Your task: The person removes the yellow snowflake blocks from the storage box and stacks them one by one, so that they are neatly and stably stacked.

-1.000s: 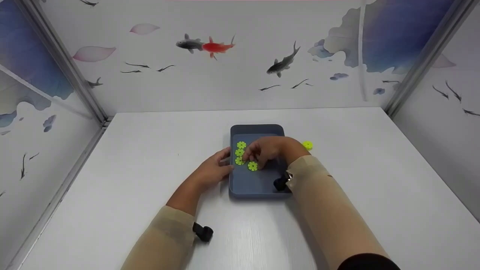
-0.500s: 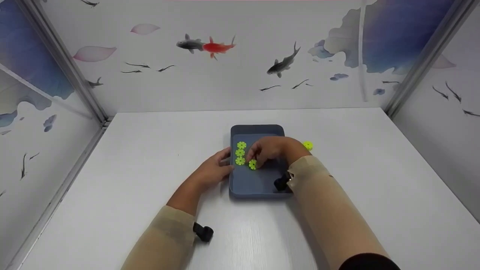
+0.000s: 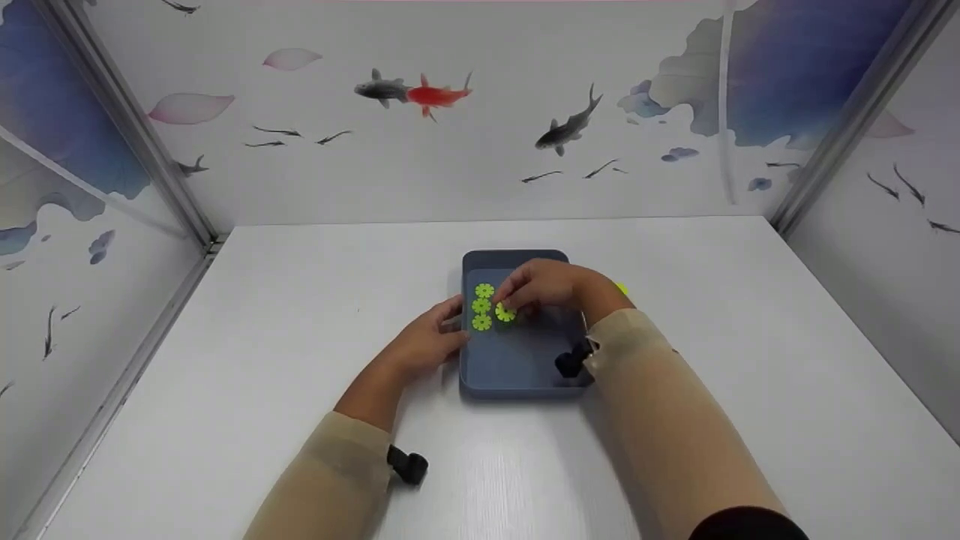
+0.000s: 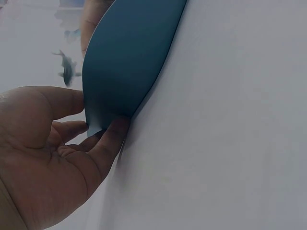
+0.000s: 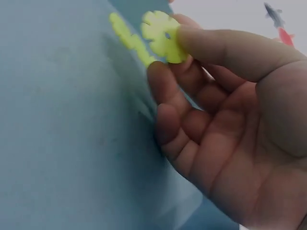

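A blue-grey rectangular tray (image 3: 502, 367) lies on the white table. My left hand (image 3: 426, 339) steadies its left side; in the left wrist view the fingertips press the outer face of the tray wall (image 4: 124, 57). Inside the tray, my right hand (image 3: 551, 286) pinches a yellow-green notched plastic disc (image 5: 160, 36) between thumb and fingers, tilted up off the floor. To its left, three similar discs (image 3: 481, 306) lie flat in a column along the left wall. The right hand and forearm cover part of the tray's right side.
Past the right wrist, another yellow piece (image 3: 622, 288) shows on the table, mostly hidden. White printed panels (image 3: 480, 172) with fish stand behind and at both sides. Small black cameras are strapped to both wrists.
The right hand has picked up the fourth disc from the tray floor and moved it slightly toward the far end, beside the column. The left hand stays put.
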Motion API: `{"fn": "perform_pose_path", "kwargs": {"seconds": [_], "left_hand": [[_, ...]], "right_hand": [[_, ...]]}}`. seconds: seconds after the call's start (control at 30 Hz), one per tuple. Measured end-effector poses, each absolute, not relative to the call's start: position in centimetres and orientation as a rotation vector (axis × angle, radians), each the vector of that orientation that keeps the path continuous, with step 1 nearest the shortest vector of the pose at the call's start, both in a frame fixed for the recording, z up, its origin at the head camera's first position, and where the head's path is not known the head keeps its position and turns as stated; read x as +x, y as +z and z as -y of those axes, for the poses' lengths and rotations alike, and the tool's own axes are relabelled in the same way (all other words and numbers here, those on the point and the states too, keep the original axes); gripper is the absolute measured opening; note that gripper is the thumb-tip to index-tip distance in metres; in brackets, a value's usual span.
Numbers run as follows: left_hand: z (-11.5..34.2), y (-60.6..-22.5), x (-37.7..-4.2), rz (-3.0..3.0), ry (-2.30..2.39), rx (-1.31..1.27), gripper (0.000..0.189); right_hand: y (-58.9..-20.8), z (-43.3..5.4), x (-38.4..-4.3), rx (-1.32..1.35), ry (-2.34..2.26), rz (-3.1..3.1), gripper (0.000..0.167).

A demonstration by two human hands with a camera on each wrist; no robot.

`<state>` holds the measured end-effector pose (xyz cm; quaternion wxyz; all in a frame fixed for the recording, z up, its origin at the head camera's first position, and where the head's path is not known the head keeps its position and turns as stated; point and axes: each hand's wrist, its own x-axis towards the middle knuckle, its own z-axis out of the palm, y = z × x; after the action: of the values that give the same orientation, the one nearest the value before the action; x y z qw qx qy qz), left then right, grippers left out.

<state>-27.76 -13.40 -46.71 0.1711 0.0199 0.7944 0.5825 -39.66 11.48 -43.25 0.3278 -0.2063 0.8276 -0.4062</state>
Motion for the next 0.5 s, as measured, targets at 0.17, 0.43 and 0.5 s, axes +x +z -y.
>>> {"fn": "perform_pose_path", "kwargs": {"seconds": [0.17,0.43,0.5], "left_hand": [[13.4,-46.7,-27.8,-2.273,1.633,0.036,0.071],[13.3,-46.8,-27.8,-2.287,1.634,0.021,0.07],[13.3,-46.9,-27.8,-2.294,1.633,0.019,0.07]], "right_hand": [[-42.2,-12.1,-39.3,-0.478,-1.294,-2.206,0.032],[-41.0,-14.4,-37.6,-0.415,-1.491,-2.273,0.029],[-40.9,-15.2,-37.2,-0.387,-1.584,-2.254,0.032]]}}
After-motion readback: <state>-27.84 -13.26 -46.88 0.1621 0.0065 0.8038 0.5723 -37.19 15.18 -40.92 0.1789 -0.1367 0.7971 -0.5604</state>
